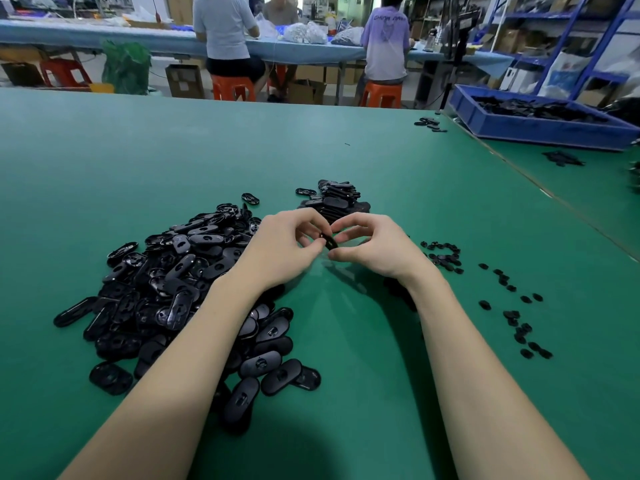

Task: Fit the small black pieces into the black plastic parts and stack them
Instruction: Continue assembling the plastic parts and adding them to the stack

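A black oval plastic part (pixel 329 241) is held just above the green table (pixel 346 341), pinched between my left hand (pixel 287 242) and my right hand (pixel 372 245). The fingers of both hands curl round it and hide most of it. A big loose pile of the same oval parts (pixel 180 292) lies to the left, partly under my left forearm. Behind my hands stands an uneven stack of oval parts (pixel 334 200). Small black pieces (pixel 445 256) lie scattered to the right of my right hand, trailing toward the near right (pixel 519 327).
A blue bin (pixel 540 128) of black parts sits at the far right on a neighbouring table, with a few loose parts (pixel 430 124) near the seam. People sit on orange stools (pixel 381 95) at a long table behind.
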